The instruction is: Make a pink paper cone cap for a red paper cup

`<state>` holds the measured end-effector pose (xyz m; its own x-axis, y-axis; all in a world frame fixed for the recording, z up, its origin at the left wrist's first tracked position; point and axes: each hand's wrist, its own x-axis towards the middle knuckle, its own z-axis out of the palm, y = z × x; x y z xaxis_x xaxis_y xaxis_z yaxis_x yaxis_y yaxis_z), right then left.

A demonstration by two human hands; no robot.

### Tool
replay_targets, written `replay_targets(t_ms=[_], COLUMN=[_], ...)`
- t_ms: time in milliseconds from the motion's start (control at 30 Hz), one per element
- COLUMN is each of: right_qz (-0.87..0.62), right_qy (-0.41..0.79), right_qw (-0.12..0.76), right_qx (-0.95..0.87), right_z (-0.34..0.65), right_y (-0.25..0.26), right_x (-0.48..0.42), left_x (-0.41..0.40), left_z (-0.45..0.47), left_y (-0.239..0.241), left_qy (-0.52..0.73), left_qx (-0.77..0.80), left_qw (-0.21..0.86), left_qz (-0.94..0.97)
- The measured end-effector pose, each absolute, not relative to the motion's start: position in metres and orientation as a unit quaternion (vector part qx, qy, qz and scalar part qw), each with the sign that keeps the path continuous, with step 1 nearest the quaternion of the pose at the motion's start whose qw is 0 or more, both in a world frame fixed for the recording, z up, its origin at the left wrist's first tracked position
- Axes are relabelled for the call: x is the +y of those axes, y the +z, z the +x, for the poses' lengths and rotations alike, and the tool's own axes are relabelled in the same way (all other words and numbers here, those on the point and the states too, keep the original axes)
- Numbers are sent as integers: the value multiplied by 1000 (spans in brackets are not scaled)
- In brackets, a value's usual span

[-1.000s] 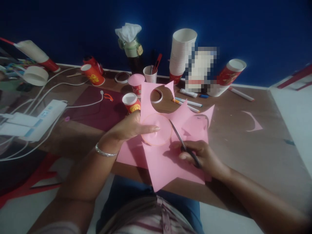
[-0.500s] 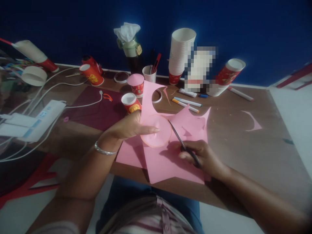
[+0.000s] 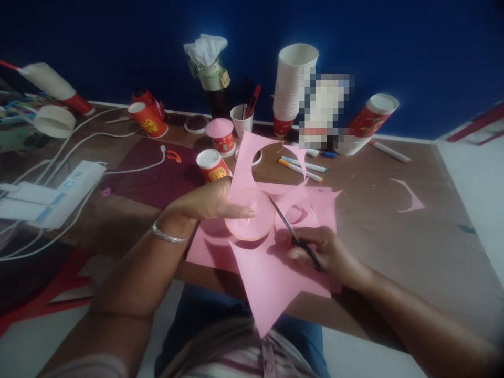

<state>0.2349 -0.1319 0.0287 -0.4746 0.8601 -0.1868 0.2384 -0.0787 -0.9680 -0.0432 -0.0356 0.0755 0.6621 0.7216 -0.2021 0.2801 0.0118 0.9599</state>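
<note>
My left hand [image 3: 220, 202] pinches a sheet of pink paper [image 3: 271, 273], its thumb lying across a round part [image 3: 252, 223] edged with an orange line. Around the lower and right side of that circle the sheet is cut away. In my right hand [image 3: 325, 252] is a pair of scissors [image 3: 289, 226], fingers round the dark handles. The blades meet the paper at the circle's upper right edge. More pink paper [image 3: 205, 252] lies flat beneath. Just beyond my left hand stands a red paper cup [image 3: 214, 165], and behind it another cup with a pink paper cone [image 3: 219, 127] on top.
Several markers [image 3: 301, 170] lie behind the paper. Farther back are a tall stack of paper cups [image 3: 291, 84], a cup of pens [image 3: 241, 121] and a bottle topped with tissue [image 3: 210, 73]. A white power strip [image 3: 73, 194] with cables sits left. A pink offcut [image 3: 411, 197] lies right.
The sheet has turned in my left hand, its lower corner swinging down past the table edge and its upper strip shifting right. The scissor tips have moved slightly left along the circle.
</note>
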Motion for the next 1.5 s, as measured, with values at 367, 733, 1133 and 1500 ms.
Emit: replay_targets(t_ms=[367,733,1133,1500], right_qz=[-427,-428,-429,-438], right_qy=[578,568,579,596], right_qw=[267,266,266,259], right_qx=[-642,-650,-640,-621], right_z=[235,236,230,232], right_y=[27,28,31,28], right_x=[-131,-129,-128,-130], left_x=[-32,-27,-24,-28], left_z=[-45,-41,-44,-45], left_y=[73,77,69,69], left_qy=[160,153,135,114], left_qx=[339,336,338,358], left_qw=[615,625,607,655], left_qz=[694,688,706,656])
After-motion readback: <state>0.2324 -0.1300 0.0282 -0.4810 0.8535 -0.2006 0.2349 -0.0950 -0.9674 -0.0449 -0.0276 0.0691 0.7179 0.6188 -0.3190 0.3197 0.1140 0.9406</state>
